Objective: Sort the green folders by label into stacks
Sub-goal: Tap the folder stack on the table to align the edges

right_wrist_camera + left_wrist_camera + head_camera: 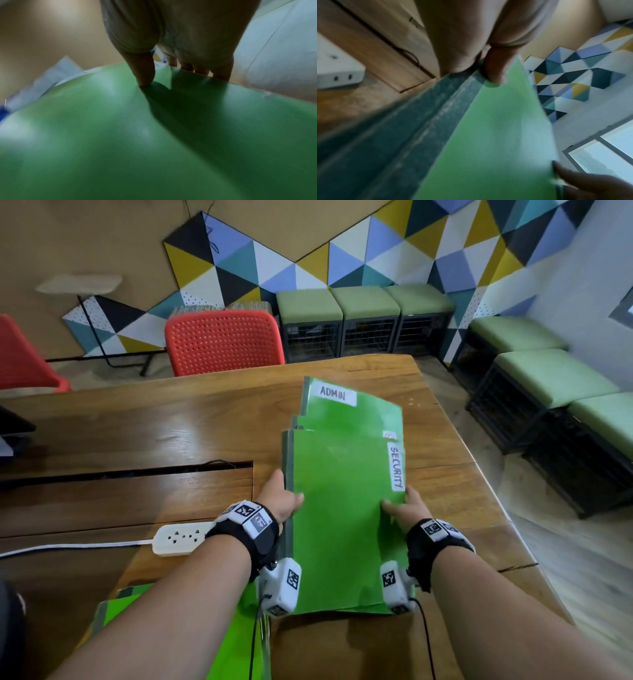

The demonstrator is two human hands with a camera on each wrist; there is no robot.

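While both wrist views blur, SECURITY folder (342, 522) hides stack beneath; red label under it cut off, unreadable. Left hand (279, 499) and right hand (406, 508) pinch its side edges, thumbs on top. Long axis runs away from person, over wooden table (171, 419); ADMIN folder (356, 412) beyond.

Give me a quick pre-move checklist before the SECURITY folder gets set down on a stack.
1. Left hand grips the spine edge of the green SECURITY-labelled card folder, thumb on top: ok.
2. Right hand pinches the opposite edge below the label: ok.
3. Label readable: ok, SECURITY.
4. Folder beneath is a different category, the green ADMIN-labelled folder: not ok to drop here.
5. Label of the green folder pile under the left forearm: cannot tell.
6. White power strip on the brown wooden table lies apart from the folders: ok.
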